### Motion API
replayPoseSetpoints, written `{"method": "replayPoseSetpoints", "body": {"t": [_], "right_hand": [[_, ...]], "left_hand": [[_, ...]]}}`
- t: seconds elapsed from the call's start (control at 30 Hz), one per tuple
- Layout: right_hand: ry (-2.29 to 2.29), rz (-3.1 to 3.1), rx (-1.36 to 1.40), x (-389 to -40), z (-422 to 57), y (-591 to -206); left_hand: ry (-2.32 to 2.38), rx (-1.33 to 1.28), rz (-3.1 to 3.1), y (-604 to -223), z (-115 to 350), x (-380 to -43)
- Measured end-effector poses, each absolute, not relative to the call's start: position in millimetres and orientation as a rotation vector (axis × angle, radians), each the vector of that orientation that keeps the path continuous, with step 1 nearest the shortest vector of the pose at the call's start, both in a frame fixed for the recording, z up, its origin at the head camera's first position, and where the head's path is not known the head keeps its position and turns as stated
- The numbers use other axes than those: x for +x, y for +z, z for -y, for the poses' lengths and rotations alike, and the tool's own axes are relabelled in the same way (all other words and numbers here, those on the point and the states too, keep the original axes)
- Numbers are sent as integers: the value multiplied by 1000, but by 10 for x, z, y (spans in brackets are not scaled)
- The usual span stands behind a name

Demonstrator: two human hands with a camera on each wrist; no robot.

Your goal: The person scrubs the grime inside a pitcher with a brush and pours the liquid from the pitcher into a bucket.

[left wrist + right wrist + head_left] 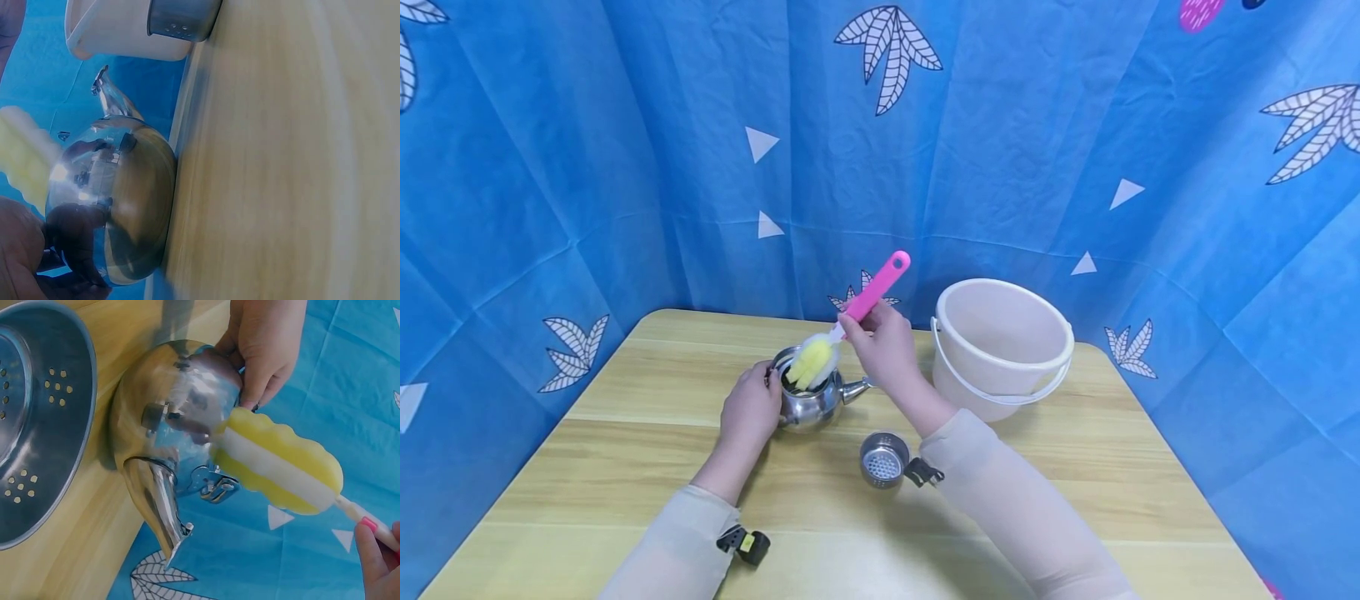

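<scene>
A shiny steel teapot (pixel 808 408) stands upright and lidless on the wooden table, its spout pointing right. My left hand (pixel 751 406) grips it at the left side by the handle, which the fingers mostly hide. In my right hand (pixel 880 343) is a bottle brush (pixel 814 360) with a yellow and white sponge head and a pink handle, pinched near where the handle meets the neck. The sponge's tip sits in the teapot's mouth, while most of the head stays above the rim, as the right wrist view shows with the sponge (pixel 281 464) tilted.
A perforated steel strainer cup (pixel 884 459) stands on the table to the right of the teapot, near the right forearm. Behind that forearm is a white bucket (pixel 1000 333) with its bail hanging in front. A blue patterned curtain (pixel 865 167) surrounds the table.
</scene>
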State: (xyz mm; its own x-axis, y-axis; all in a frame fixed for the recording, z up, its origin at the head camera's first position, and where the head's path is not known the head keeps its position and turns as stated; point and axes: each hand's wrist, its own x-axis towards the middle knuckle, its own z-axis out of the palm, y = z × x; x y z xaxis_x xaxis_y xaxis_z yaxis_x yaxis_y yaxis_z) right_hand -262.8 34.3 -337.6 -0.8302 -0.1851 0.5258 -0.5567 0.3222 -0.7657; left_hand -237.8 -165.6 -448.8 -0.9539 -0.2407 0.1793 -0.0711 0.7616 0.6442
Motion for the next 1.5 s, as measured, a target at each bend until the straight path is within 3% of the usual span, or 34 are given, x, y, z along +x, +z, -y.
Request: {"method": "replayPoseSetpoints", "body": {"t": [1.5], "right_hand": [[1798, 2027, 522, -2275, -1012, -3178]], "left_hand": [[-973, 256, 2689, -4501, 1656, -2395]]}}
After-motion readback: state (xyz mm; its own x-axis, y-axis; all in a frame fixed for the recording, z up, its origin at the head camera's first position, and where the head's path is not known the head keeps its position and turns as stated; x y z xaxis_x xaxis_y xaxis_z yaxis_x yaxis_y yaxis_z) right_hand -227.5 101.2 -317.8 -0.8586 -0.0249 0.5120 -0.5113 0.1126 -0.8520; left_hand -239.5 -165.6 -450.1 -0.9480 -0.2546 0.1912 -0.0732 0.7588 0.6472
